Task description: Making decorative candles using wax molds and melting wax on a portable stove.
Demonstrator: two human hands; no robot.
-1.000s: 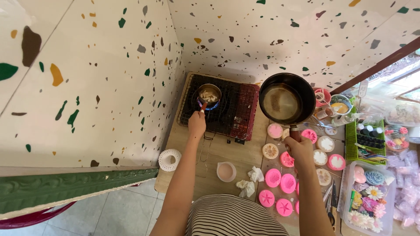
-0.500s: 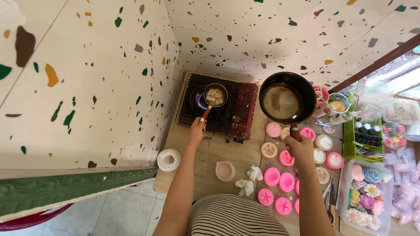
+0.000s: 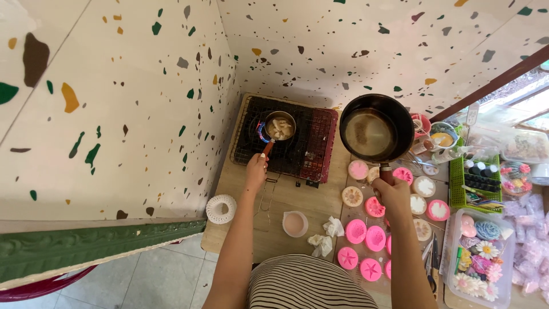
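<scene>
Left hand (image 3: 257, 167) closed on the handle of a small pot (image 3: 279, 127) over the stove (image 3: 311, 146), frame centre. Right hand (image 3: 392, 191) grips a dark saucepan (image 3: 376, 128) raised above pink moulds (image 3: 366, 234) on the desk (image 3: 297, 197).

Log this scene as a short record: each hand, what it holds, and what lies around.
left hand: grip on the handle of a small pot
small pot: on the stove, pale chunks inside, blue flame at its left edge
right hand: grip on the handle of a black pan
black pan: held up above the table, brownish liquid inside
under right hand: pink moulds, round, some filled pale
near body: cup, crumpled tissue
far right: green basket, clear box of flower shapes
</scene>
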